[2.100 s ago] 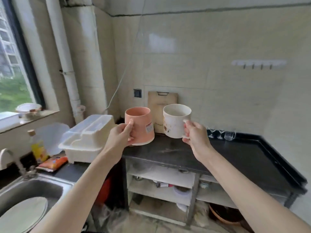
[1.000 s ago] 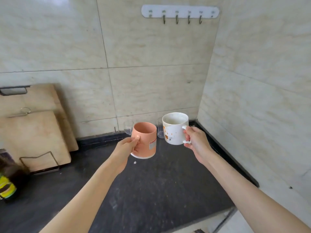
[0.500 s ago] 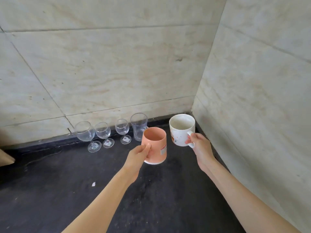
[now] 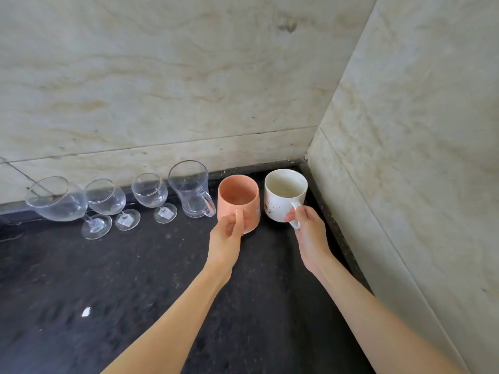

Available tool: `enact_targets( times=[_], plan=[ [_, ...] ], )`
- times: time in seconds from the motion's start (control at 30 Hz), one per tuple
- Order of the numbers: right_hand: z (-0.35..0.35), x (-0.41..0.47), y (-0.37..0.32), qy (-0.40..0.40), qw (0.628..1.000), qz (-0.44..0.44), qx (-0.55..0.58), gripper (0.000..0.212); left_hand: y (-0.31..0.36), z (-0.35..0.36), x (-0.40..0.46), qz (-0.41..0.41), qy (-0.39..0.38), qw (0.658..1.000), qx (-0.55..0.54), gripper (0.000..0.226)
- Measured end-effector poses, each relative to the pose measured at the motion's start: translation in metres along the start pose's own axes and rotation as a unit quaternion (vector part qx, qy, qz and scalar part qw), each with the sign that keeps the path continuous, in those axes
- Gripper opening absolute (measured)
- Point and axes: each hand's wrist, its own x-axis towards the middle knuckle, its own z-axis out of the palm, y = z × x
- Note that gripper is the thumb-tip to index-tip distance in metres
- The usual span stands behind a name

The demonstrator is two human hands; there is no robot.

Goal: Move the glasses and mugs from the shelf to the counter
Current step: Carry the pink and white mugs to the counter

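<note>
My left hand [image 4: 226, 233] grips a pink mug [image 4: 239, 202] by its near side, low over the black counter [image 4: 135, 292] near the back corner. My right hand [image 4: 307, 228] holds a white mug [image 4: 283, 195] by its handle, just right of the pink one. I cannot tell whether either mug touches the counter. Left of them, along the back wall, stand a clear glass mug [image 4: 190, 188] and three stemmed glasses [image 4: 147, 194] [image 4: 108, 202] [image 4: 58, 203], all upright.
Tiled walls close the counter at the back and on the right, meeting in a corner [image 4: 306, 157] just behind the white mug. A small white scrap [image 4: 86, 311] lies on the counter's near left part.
Both mugs have moved forward and down toward the back right corner, coming in line with the row of glasses. The view has drawn closer to the counter.
</note>
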Motion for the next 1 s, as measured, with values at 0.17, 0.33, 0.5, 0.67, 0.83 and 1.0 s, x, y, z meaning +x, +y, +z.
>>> enact_targets(
  times=[0.17, 0.33, 0.5, 0.67, 0.83, 1.0],
  plan=[
    [0.004, 0.018, 0.011, -0.013, 1.0, -0.008, -0.001, 0.027, -0.003, 0.008, 0.019, 0.003, 0.007, 1.0, 0.024, 0.039],
    [0.004, 0.029, 0.015, -0.025, 0.999, -0.021, 0.004, 0.029, -0.005, 0.013, 0.029, -0.001, 0.015, 0.999, 0.03, 0.039],
    [0.002, 0.03, 0.022, -0.028, 1.0, 0.0, -0.002, 0.025, -0.008, 0.013, 0.03, -0.017, 0.01, 0.999, 0.034, 0.034],
    [0.002, 0.029, 0.013, -0.02, 0.999, 0.008, -0.038, 0.022, -0.007, 0.012, 0.033, -0.038, 0.02, 0.996, 0.079, 0.03],
    [-0.003, 0.019, 0.004, 0.004, 0.98, -0.046, -0.193, 0.026, 0.0, 0.011, 0.023, -0.077, 0.057, 0.991, 0.088, 0.034],
    [-0.009, -0.029, -0.009, 0.054, 0.935, -0.169, -0.308, 0.039, 0.012, -0.011, -0.009, -0.087, -0.023, 0.977, 0.194, 0.054]
  ],
)
